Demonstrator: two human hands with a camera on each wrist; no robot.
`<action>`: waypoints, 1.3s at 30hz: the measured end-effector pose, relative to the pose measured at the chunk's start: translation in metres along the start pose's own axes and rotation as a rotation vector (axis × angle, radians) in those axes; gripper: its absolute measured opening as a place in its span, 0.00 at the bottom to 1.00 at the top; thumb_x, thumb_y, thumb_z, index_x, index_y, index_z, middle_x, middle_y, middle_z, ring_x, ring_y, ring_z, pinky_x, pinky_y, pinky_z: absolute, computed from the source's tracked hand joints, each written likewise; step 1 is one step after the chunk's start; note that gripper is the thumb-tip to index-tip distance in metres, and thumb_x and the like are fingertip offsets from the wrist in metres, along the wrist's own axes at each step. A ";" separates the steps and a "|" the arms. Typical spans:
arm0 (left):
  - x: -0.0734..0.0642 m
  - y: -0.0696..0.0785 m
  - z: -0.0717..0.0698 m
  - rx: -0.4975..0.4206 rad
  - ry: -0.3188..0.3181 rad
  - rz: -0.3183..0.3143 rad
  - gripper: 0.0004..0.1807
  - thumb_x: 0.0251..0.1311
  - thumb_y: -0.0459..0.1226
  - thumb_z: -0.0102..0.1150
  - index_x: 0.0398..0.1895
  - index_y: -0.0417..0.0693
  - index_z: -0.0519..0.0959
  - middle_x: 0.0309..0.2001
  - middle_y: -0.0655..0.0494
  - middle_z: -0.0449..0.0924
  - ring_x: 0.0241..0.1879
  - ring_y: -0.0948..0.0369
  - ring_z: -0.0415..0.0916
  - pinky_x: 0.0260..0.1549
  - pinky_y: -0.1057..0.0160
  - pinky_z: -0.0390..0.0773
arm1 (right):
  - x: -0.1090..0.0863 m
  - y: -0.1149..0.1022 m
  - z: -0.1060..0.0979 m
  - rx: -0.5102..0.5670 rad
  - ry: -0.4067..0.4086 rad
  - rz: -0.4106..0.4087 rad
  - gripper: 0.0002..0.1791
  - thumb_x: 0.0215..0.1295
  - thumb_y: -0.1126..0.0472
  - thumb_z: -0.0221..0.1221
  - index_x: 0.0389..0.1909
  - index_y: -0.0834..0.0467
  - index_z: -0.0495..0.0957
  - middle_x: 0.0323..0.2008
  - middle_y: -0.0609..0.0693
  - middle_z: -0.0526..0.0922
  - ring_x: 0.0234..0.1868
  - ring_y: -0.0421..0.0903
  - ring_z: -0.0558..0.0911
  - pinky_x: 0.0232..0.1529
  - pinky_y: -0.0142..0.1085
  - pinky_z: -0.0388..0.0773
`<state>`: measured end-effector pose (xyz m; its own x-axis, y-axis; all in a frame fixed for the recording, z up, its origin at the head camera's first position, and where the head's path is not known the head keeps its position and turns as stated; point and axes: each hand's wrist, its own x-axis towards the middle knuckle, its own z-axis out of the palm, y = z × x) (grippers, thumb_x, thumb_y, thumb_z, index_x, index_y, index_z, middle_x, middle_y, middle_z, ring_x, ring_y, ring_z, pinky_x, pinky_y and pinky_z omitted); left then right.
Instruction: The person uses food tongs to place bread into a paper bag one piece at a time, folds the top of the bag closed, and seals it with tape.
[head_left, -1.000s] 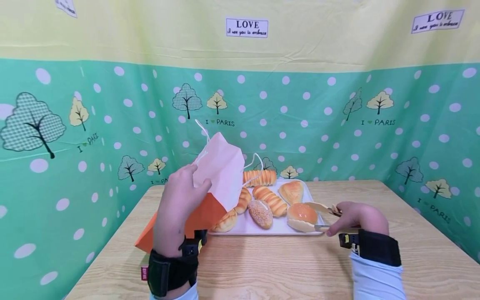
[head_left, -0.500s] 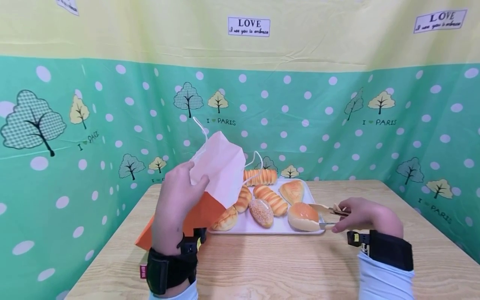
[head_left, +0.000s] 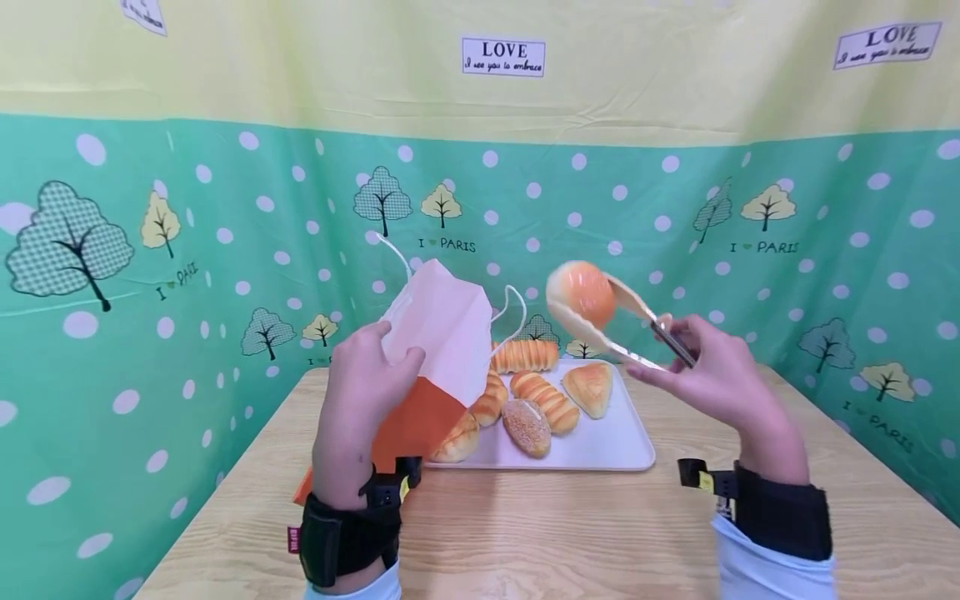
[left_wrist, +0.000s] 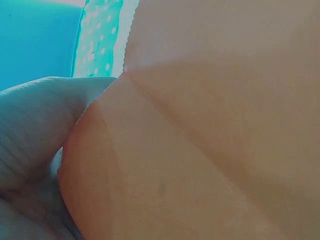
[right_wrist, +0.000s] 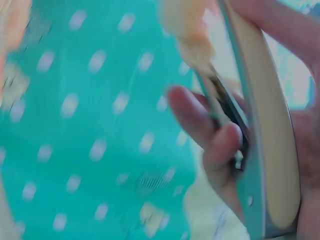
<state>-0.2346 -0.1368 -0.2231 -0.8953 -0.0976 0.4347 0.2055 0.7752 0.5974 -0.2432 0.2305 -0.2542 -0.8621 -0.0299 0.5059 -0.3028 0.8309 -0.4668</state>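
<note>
In the head view my left hand [head_left: 366, 392] holds an orange paper bag [head_left: 423, 421] by its rim, thumb at the pale inside. The bag leans with its mouth toward the right, its white cord handles loose. Its pale inner wall [left_wrist: 200, 125] fills most of the left wrist view. My right hand [head_left: 723, 375] grips a pair of tongs [head_left: 675, 343], whose long handle [right_wrist: 265, 125] crosses the palm in the right wrist view. Between the tongs' wooden ends a round glossy bun [head_left: 588, 292] is pinched, raised well above the tray.
A white tray [head_left: 607, 454] lies on the wooden table [head_left: 570, 533]. It bears striped rolls [head_left: 545, 402], a sugar-coated oval bread [head_left: 527, 427] and a triangular pastry [head_left: 588, 387]. The bag covers part of the tray's left side. A polka-dot curtain [head_left: 637, 208] stands behind.
My right hand has lifted the bun off the tray's right front corner with the tongs, up and slightly left. My left hand and the bag have hardly moved.
</note>
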 end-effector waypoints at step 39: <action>0.002 -0.004 -0.002 -0.058 -0.008 -0.128 0.35 0.59 0.43 0.49 0.67 0.34 0.58 0.66 0.34 0.63 0.56 0.43 0.66 0.41 0.48 0.81 | -0.005 -0.096 0.046 0.162 0.091 -0.134 0.47 0.37 0.39 0.70 0.57 0.63 0.71 0.42 0.58 0.75 0.28 0.46 0.78 0.24 0.38 0.79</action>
<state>-0.2367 -0.1415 -0.2228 -0.9185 -0.1883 0.3476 0.1121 0.7192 0.6857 -0.2286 0.1247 -0.2454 -0.7716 -0.0773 0.6314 -0.4795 0.7229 -0.4975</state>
